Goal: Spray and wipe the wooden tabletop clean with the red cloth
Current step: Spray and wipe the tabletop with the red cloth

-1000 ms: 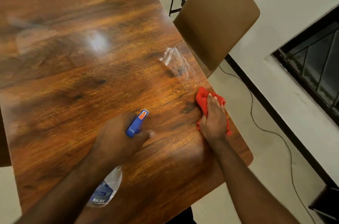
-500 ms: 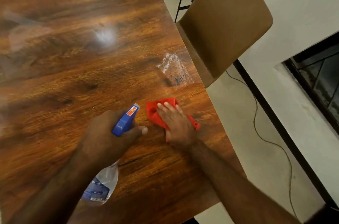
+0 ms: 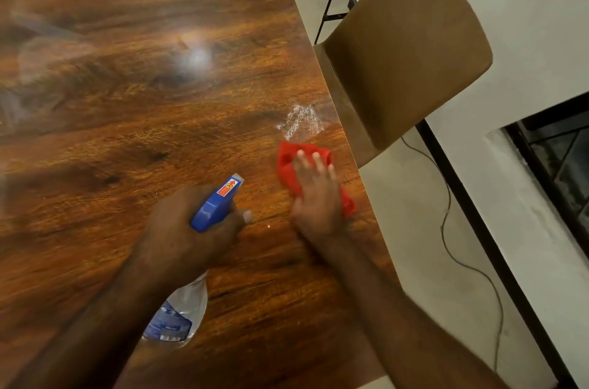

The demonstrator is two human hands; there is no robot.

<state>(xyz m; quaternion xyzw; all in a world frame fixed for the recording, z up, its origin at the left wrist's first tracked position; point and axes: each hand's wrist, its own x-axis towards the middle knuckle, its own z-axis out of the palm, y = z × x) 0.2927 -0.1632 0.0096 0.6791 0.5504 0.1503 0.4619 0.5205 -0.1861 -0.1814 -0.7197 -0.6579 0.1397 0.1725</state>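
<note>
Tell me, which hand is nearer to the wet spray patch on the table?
Right. The right hand presses the red cloth flat, just short of the spray patch. The left hand grips the spray bottle farther back and to the left.

Left grip [image 3: 188, 229] curled round spray bottle [image 3: 218, 202] neck, index finger out front, forearm in from lower left. Right grip [image 3: 317, 197] flat, fingers spread, pressing red cloth [image 3: 287, 165]; forearm in from lower right.
</note>
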